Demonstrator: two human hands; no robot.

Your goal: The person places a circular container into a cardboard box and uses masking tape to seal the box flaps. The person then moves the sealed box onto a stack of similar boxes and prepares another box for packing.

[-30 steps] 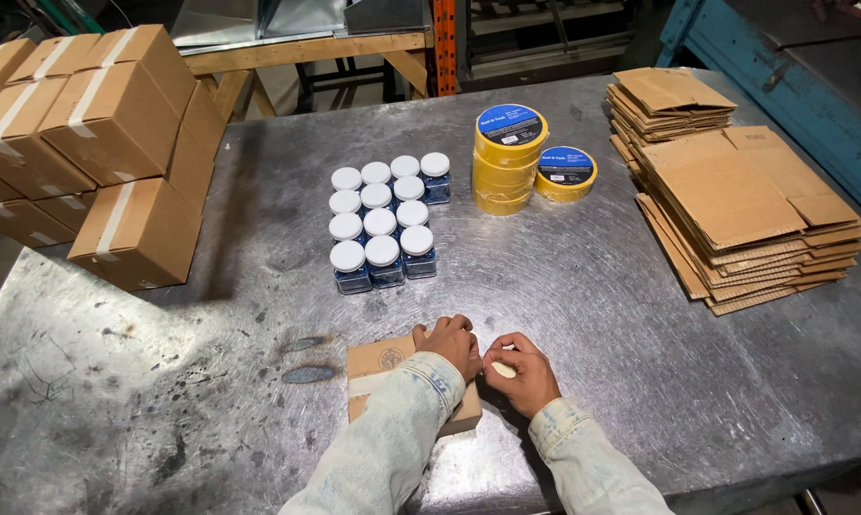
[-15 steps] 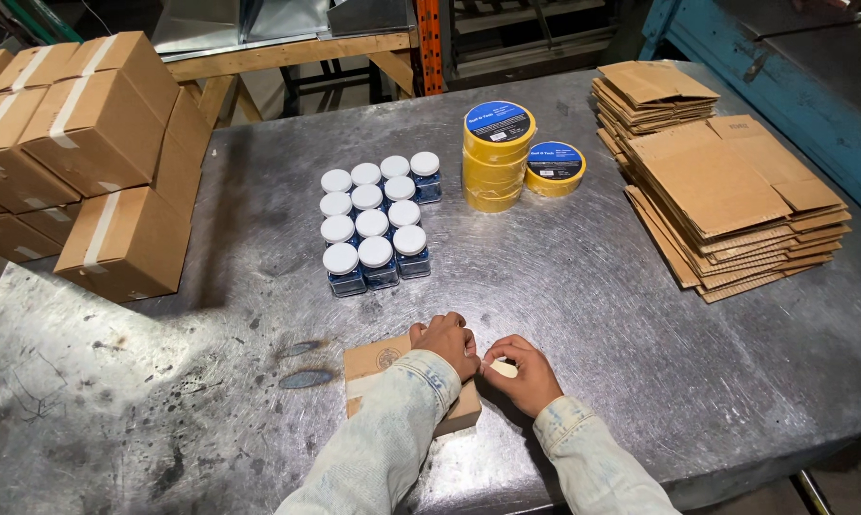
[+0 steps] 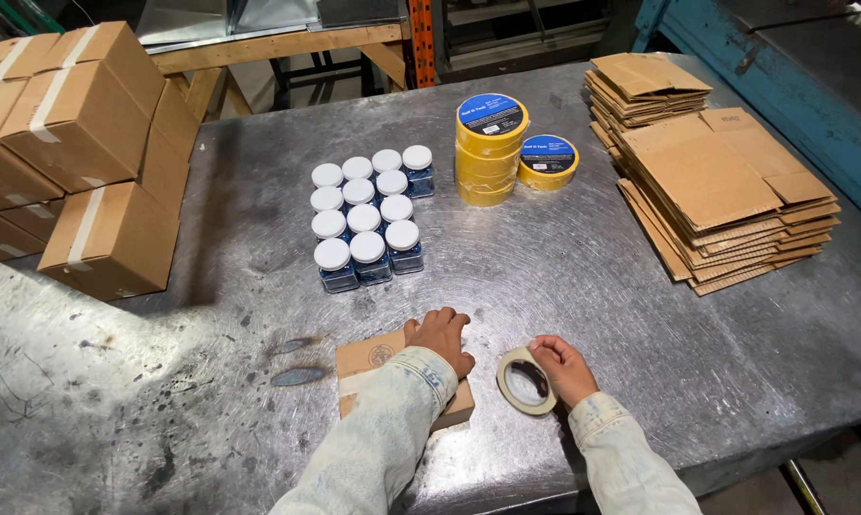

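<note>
i see a scuffed metal counter [image 3: 564, 277] carrying white-capped jars [image 3: 368, 219], yellow tape rolls [image 3: 507, 148], flattened cardboard [image 3: 716, 181], sealed boxes [image 3: 77, 153], one small carton [image 3: 392, 377] and a pale tape roll [image 3: 524, 381].

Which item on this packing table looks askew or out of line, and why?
The flattened cartons at the table's right edge are stacked unevenly, their sheets fanned at different angles. The white-lidded jars form neat rows but have one gap at the far corner. Nothing looks spilled or broken.
</note>
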